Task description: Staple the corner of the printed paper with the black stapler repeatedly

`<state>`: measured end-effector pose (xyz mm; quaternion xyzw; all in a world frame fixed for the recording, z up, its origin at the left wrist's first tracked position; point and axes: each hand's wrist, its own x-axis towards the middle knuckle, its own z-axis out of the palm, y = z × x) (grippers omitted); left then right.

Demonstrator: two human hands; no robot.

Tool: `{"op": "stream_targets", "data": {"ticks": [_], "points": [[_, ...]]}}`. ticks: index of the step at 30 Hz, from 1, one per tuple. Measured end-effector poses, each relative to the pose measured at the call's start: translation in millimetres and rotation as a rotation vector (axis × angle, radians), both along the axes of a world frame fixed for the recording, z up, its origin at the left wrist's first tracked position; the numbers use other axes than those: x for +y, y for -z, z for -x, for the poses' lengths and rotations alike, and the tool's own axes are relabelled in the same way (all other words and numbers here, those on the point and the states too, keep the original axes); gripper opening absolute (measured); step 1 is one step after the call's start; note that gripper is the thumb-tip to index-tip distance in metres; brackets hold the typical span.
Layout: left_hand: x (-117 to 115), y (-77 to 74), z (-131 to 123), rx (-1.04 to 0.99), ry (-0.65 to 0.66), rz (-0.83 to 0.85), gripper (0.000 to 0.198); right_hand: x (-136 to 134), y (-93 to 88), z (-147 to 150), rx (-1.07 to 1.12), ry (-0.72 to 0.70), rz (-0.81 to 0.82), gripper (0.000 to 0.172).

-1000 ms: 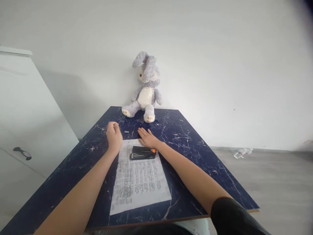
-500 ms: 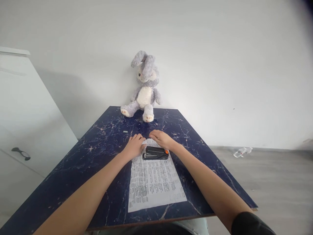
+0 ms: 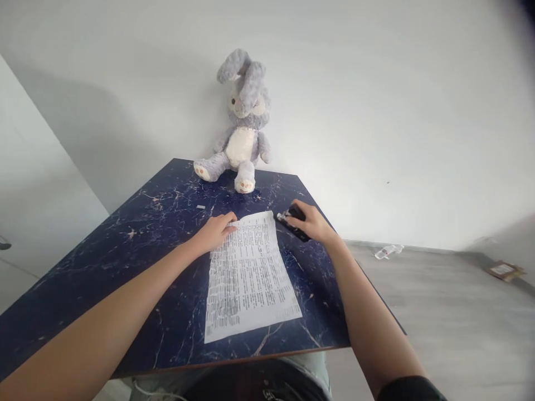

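Sheets of printed paper (image 3: 253, 273) lie on the dark blue marbled table (image 3: 167, 312); how many cannot be made out. My left hand (image 3: 219, 229) pinches the top left corner, thumb on the print and fingers at the edge. Just right of the paper's top right corner, my right hand (image 3: 311, 220) is wrapped round a black stapler (image 3: 297, 213). The stapler's front end points left, close to the paper's edge. Part of its body is hidden by my fingers.
A grey plush rabbit (image 3: 242, 122) sits at the table's far end against the wall. A small pale strip (image 3: 200, 207) lies left of the paper. White cabinet (image 3: 37, 184) on the left. On the floor at right are clear plastic (image 3: 388, 252) and a brown packet (image 3: 505, 270).
My right hand has taken hold of the stapler and moved it off the paper to the right. My left hand stays at the paper's top left. The view has shifted slightly right and down.
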<state>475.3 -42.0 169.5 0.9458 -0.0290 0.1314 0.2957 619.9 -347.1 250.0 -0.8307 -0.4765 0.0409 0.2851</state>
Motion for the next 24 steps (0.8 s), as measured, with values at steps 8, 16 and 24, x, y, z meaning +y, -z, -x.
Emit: {"op": "stream_targets", "data": {"ticks": [8, 16, 24], "points": [[8.6, -0.3, -0.2, -0.027, 0.017, 0.103, 0.021, -10.6, 4.3, -10.0, 0.062, -0.229, 0.219, 0.018], [5.2, -2.3, 0.0, -0.058, -0.003, 0.041, 0.022, -5.2, 4.8, -6.9, 0.151, -0.421, 0.25, 0.029], [6.8, -2.7, -0.4, -0.073, -0.041, -0.004, 0.024, -5.4, 5.8, -9.0, 0.158, -0.402, 0.256, 0.034]]}}
